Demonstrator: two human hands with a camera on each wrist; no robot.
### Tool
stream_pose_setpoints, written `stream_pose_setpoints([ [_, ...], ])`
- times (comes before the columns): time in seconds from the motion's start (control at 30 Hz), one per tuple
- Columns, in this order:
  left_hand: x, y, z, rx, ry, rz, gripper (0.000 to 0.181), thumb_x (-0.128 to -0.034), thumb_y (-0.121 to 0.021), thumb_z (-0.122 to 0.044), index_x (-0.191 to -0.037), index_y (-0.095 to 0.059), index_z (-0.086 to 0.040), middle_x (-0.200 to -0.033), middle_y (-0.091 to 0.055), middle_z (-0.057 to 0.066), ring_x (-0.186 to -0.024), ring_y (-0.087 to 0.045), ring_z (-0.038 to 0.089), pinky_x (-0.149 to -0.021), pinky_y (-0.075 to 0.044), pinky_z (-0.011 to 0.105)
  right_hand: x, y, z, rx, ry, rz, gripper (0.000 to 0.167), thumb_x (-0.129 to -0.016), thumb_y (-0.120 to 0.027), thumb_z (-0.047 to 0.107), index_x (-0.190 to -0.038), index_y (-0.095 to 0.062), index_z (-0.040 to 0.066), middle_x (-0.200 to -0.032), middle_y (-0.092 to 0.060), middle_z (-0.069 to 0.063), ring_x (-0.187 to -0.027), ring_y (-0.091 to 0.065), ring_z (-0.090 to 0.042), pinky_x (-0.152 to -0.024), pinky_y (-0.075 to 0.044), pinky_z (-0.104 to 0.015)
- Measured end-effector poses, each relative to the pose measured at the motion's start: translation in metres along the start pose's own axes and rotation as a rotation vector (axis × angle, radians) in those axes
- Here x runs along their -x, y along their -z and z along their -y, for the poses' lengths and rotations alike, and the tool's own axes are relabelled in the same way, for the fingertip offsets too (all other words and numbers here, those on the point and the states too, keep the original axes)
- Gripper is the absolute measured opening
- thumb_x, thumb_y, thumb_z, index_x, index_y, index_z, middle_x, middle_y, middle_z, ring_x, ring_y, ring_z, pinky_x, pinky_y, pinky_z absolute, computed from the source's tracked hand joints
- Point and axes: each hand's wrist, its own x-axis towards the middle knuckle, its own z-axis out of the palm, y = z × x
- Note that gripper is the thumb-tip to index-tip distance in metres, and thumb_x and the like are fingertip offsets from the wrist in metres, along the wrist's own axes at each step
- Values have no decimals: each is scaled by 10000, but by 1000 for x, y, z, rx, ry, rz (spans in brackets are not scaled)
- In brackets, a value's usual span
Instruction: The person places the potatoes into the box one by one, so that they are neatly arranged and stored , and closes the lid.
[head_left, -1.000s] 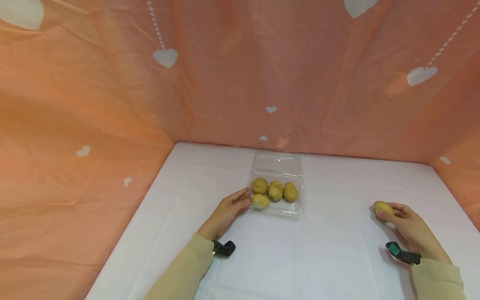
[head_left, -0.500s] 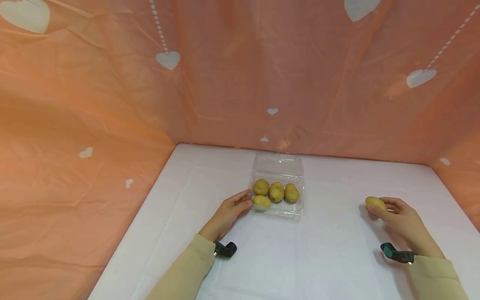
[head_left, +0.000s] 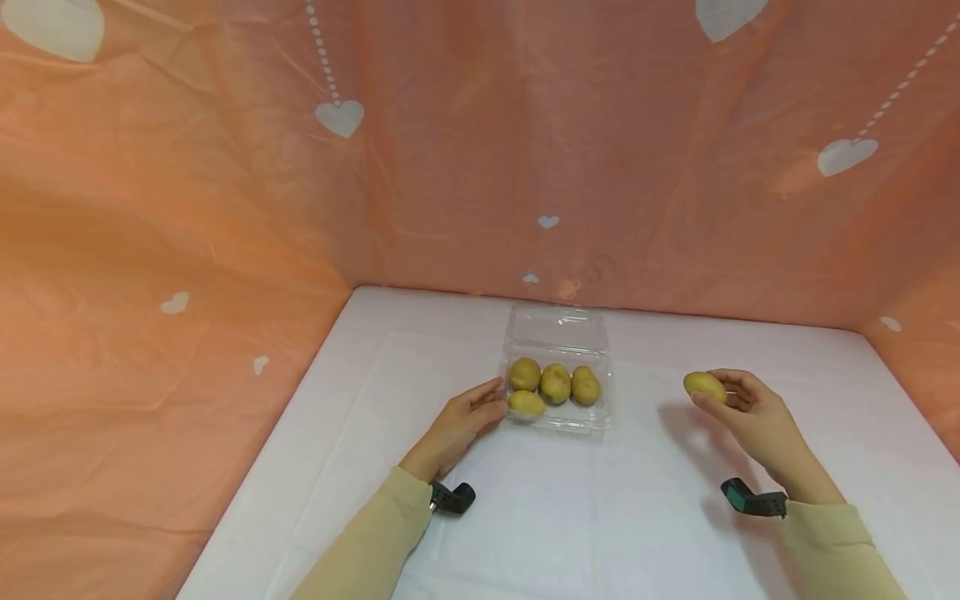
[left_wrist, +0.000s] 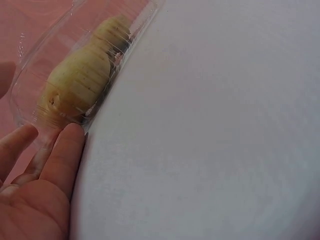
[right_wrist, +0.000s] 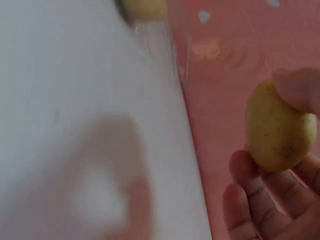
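Observation:
A clear plastic clamshell box (head_left: 573, 427) sits on the table, its lid (head_left: 558, 329) folded back toward the rear. Several potatoes lie in it: a row at the back, including a middle potato (head_left: 556, 384), and a front potato (head_left: 527, 404) at the left. My left hand (head_left: 455, 427) touches the box's left side with extended fingers; in the left wrist view, fingertips (left_wrist: 72, 131) meet the plastic wall. Right of the box, my right hand (head_left: 765, 427) holds another potato (head_left: 703, 384) above the table, pinched between thumb and fingers. The right wrist view shows this held potato (right_wrist: 277, 127) closely.
A white cloth (head_left: 600, 517) covers the table. Orange-pink curtains (head_left: 480, 167) with white hearts hang along the back and sides. Each wrist carries a black band camera, such as the right wrist camera (head_left: 753, 498). The hand's shadow falls on the cloth.
My right hand has lifted the potato off the table and carried it left toward the box. My left hand has stayed at the box's side.

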Motion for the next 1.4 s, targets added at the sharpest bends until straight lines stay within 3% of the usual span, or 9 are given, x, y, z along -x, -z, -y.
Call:
stream_pose_setpoints([
  [0.27,-1,-1,-1,8,-12,-3,649,-915,-691,-235,-1473,-400,-78,-1425,-458,151,-1288,-457,234,-1047,-412,328,-9,-31,18,-80,71,46,528,-906,-698,306,-1319,-480,59,-1179,-620,-13,-940,-607,-92,-746,-517,-185],
  [0.5,-1,-1,-1,4,-20,-12,638,-915,-689,-228,-1466,-410,-70,-1425,-450,152,-1271,-469,234,-1046,-415,339,-18,-53,33,-55,99,39,550,-879,-727,332,-1267,-485,27,-1192,-605,-135,-954,-576,-126,-764,-497,-153],
  [0.83,0,-1,1,12,-15,-12,610,-926,-671,-199,-1463,-414,-69,-1432,-446,146,-1278,-462,233,-1035,-423,314,-25,-87,41,6,181,17,487,-845,-765,330,-1195,-555,65,-1097,-654,-63,-928,-585,-175,-752,-498,-212],
  [0.93,0,-1,0,13,-14,-16,607,-926,-670,-193,-1463,-415,-70,-1432,-447,144,-1273,-467,234,-1036,-422,316,-27,-98,44,12,220,5,463,-845,-765,326,-1181,-572,72,-1072,-658,-46,-942,-580,-163,-782,-489,-256],
  [1.1,1,0,0,6,-4,-22,609,-922,-678,-212,-1461,-424,-87,-1432,-445,140,-1257,-480,224,-1036,-424,322,-28,-116,48,50,218,43,500,-832,-753,429,-1188,-573,128,-1051,-648,-17,-986,-571,-188,-869,-454,-382],
  [1.23,1,0,1,10,-4,-13,605,-925,-676,-203,-1463,-422,-91,-1436,-438,140,-1253,-480,219,-1034,-425,312,-28,-129,48,116,248,59,490,-819,-748,472,-1163,-591,161,-1052,-654,-13,-1035,-495,-280,-903,-369,-437],
  [1.4,0,0,1,17,-16,-7,605,-925,-675,-201,-1461,-422,-83,-1438,-435,141,-1272,-465,229,-1033,-423,300,-29,-137,48,182,314,60,449,-829,-749,438,-1146,-624,145,-1123,-673,-34,-961,-537,-246,-913,-246,-452],
])
